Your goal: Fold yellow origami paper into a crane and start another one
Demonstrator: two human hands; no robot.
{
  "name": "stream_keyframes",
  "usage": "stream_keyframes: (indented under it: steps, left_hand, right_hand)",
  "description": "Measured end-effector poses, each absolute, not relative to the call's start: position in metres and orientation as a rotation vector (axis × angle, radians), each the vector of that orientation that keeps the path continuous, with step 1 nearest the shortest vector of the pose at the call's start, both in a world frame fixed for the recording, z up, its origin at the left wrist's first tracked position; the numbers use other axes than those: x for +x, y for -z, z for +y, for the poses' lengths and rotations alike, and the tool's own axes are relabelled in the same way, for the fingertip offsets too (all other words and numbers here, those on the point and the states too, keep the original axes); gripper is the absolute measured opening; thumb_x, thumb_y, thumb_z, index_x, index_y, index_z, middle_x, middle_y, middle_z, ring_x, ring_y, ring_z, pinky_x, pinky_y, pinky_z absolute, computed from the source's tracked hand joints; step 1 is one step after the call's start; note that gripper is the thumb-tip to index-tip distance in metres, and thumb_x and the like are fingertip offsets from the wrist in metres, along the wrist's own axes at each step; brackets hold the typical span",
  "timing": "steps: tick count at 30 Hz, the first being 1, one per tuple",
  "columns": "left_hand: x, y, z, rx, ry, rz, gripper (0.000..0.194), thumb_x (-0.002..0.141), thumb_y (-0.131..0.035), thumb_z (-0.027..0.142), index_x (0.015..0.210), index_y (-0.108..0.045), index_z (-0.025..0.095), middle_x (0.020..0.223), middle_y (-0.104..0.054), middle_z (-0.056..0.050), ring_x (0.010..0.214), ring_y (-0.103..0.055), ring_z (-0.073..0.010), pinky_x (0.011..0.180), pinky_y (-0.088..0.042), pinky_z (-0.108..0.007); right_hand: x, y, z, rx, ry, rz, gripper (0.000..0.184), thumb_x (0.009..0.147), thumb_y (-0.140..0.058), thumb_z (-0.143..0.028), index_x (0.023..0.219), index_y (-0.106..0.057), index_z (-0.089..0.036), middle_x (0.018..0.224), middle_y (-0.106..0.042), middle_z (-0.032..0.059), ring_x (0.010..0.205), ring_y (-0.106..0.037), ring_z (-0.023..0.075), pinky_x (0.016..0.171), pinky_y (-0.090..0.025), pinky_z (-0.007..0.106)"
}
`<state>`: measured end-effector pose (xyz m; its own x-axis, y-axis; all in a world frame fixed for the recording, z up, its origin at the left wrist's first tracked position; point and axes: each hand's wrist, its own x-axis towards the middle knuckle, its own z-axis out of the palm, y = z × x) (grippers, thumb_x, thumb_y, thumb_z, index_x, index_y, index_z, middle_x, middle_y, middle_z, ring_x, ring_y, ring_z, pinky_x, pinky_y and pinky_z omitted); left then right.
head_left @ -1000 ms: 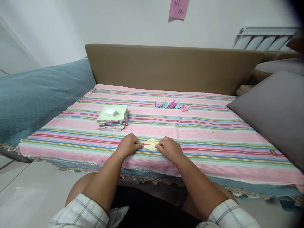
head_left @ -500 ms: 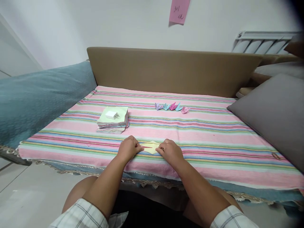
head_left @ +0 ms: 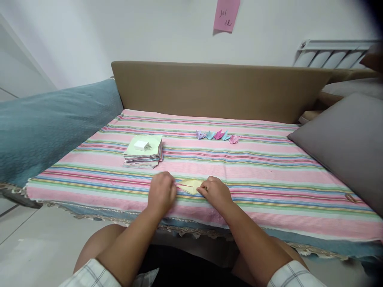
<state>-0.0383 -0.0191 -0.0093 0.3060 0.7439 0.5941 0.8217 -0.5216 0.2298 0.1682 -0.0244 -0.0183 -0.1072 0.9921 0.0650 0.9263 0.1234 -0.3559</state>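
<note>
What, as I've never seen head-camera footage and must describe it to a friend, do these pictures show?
There's no machine here: just a person's two bare hands, seen by one camera worn on the head, looking forward and down. Every picture comes from that view.

The right hand pinches one end of a folded yellow paper. The left hand is at the other end, but blurred, so its grip is unclear.

Beneath lies a striped cloth. On it are a paper stack topped by a white plug, a row of small folded papers, and a gray cushion at the right.
</note>
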Motion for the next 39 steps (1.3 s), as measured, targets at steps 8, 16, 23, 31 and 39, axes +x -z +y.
stream_keyframes:
  steps: [8,16,23,31,39]
  left_hand:
    - [-0.029,0.058,-0.051,-2.647,0.652,-1.04,0.058,0.08,-0.057,0.043,0.127,-0.043,0.012,0.111,-0.053,-0.014,0.11,-0.046,-0.0303,0.097,-0.037,-0.048]
    - [-0.032,0.062,-0.043,-2.714,0.521,-1.06,0.061,0.082,-0.054,0.043,0.133,-0.036,0.015,0.115,-0.053,-0.014,0.122,-0.041,-0.0317,0.104,-0.031,-0.05]
    - [-0.034,0.065,-0.043,-2.738,0.527,-1.09,0.06,0.081,-0.055,0.043,0.132,-0.038,0.015,0.115,-0.053,-0.015,0.12,-0.043,-0.0316,0.103,-0.032,-0.051]
    - [-0.033,0.06,-0.045,-2.706,0.554,-1.216,0.067,0.077,-0.057,0.05,0.131,-0.041,0.012,0.109,-0.054,-0.015,0.116,-0.044,-0.0329,0.102,-0.03,-0.053]
    - [-0.021,0.059,-0.054,-2.675,0.651,-0.996,0.05,0.081,-0.048,0.025,0.13,-0.042,0.015,0.115,-0.053,-0.012,0.123,-0.038,-0.0294,0.106,-0.026,-0.05]
  right_hand:
    - [0.169,0.022,-0.024,-1.871,-0.286,-2.117,0.023,0.085,-0.053,-0.038,0.076,-0.069,-0.025,0.082,-0.058,0.002,0.085,-0.051,0.0151,0.058,-0.03,0.024]
    - [0.169,0.02,-0.025,-1.88,-0.278,-2.129,0.023,0.084,-0.053,-0.039,0.076,-0.069,-0.026,0.081,-0.058,0.0016,0.084,-0.052,0.0151,0.057,-0.029,0.024]
    - [0.169,0.017,-0.025,-1.89,-0.292,-2.144,0.023,0.085,-0.053,-0.039,0.079,-0.07,-0.026,0.083,-0.059,0.0022,0.086,-0.052,0.0156,0.058,-0.031,0.024]
    - [0.169,0.015,-0.025,-1.89,-0.348,-2.114,0.022,0.084,-0.054,-0.039,0.076,-0.07,-0.026,0.08,-0.058,0.0019,0.084,-0.052,0.0153,0.055,-0.027,0.024]
    - [0.168,0.016,-0.024,-1.896,-0.302,-2.136,0.023,0.085,-0.054,-0.04,0.076,-0.069,-0.025,0.081,-0.058,0.0018,0.084,-0.053,0.0148,0.057,-0.03,0.024]
